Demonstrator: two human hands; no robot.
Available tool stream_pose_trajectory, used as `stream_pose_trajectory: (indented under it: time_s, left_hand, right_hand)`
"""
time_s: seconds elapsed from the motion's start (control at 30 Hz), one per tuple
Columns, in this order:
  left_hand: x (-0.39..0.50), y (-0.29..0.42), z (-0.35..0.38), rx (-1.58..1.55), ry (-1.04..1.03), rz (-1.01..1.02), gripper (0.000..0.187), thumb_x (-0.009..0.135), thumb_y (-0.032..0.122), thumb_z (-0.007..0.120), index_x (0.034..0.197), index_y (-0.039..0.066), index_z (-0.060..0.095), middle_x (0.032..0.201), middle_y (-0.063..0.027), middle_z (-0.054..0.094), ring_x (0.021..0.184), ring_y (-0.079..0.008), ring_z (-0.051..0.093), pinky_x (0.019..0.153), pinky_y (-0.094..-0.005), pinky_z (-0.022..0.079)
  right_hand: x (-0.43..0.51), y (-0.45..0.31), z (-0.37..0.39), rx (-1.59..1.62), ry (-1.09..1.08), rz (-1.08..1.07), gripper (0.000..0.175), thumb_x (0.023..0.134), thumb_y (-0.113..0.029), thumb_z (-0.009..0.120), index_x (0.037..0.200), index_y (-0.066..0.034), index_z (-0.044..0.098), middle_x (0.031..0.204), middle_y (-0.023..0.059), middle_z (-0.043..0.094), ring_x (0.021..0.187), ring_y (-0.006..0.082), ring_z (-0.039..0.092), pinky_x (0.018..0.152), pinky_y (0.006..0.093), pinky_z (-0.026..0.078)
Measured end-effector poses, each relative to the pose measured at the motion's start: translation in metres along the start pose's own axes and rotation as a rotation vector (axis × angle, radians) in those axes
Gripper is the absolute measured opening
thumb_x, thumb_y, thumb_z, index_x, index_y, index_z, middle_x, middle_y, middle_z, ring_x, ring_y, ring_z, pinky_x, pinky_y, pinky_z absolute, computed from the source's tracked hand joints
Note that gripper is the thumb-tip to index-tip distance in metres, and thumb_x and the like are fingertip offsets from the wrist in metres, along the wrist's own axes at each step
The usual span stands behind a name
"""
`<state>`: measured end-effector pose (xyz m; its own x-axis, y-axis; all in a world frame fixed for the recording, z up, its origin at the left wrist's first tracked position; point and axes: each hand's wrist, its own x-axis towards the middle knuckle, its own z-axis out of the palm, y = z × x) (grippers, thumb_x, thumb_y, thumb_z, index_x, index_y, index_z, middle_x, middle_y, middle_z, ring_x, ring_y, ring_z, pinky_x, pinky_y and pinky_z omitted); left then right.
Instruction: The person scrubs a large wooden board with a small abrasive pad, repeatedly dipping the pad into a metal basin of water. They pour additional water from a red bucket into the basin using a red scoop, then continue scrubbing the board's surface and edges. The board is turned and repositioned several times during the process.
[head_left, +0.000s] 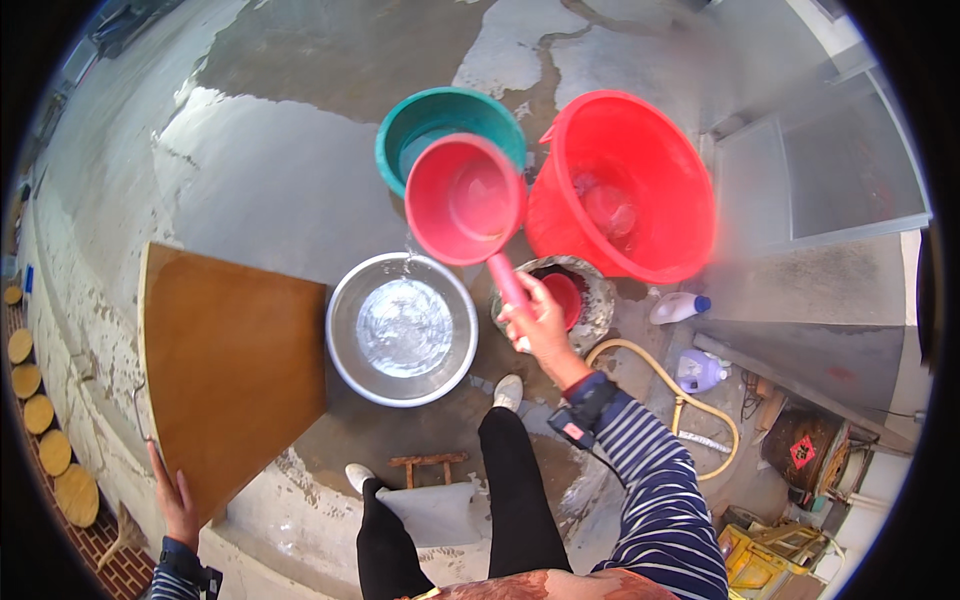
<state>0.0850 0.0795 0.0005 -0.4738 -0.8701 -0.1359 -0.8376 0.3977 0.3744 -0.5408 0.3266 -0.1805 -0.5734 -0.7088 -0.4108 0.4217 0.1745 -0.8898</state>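
Observation:
My right hand grips the handle of a pink plastic dipper, whose round bowl is tilted. A thin trickle of water falls near its lower left rim into a metal basin with water in it. Behind the dipper, partly covered by it, stands a green plastic basin holding some water. To the right is a large red plastic tub with water at the bottom. My left hand holds the near edge of an upright brown board, beside a metal hook-shaped handle.
Beneath my right hand is a worn round container with a red vessel inside. A yellowish hose and two plastic bottles, white and purple, lie to the right. A small stool stands between my feet on wet concrete.

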Motion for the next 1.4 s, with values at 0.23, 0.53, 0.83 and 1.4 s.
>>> stream_pose_trajectory:
  time_s: [0.23,0.53,0.83,1.4]
  left_hand:
    - [-0.013,0.019,0.015,0.131,0.004,-0.051,0.068,0.105,0.005,0.042,0.166,0.001,0.013,0.170,-0.0229,0.023,0.157,-0.0377,0.024,0.125,-0.0408,0.022]
    - [-0.033,0.051,0.039,0.194,0.015,-0.132,0.070,0.103,0.003,0.041,0.166,0.001,0.010,0.172,-0.0221,0.020,0.159,-0.0363,0.020,0.126,-0.0404,0.020]
    - [-0.046,0.059,0.046,0.316,0.054,-0.135,0.069,0.103,0.003,0.042,0.166,0.001,0.013,0.170,-0.0233,0.023,0.158,-0.0385,0.023,0.126,-0.0418,0.022]
    - [-0.045,0.076,0.048,0.323,0.038,-0.152,0.071,0.102,0.002,0.043,0.166,0.002,0.013,0.169,-0.0249,0.024,0.156,-0.0396,0.026,0.124,-0.0418,0.026]
  right_hand:
    - [0.066,-0.154,-0.175,-0.030,0.143,0.020,0.051,0.105,-0.027,0.062,0.149,-0.0092,0.042,0.091,0.0134,0.071,0.057,0.0127,0.061,0.048,0.0251,0.052]
    - [0.213,-0.117,-0.320,-0.800,0.330,0.371,0.033,0.098,-0.026,0.065,0.123,-0.0046,0.065,0.066,0.0045,0.062,0.051,0.0120,0.057,0.040,0.0279,0.043]
    - [0.292,-0.036,-0.336,-1.670,0.075,0.169,0.049,0.093,-0.043,0.065,0.115,0.0001,0.073,0.101,0.0284,0.074,0.099,0.0445,0.071,0.088,0.0505,0.056]
    - [0.250,-0.069,-0.361,-0.361,0.071,0.818,0.022,0.104,-0.027,0.063,0.118,-0.0102,0.058,0.075,0.0067,0.061,0.051,0.0098,0.054,0.037,0.0208,0.037]
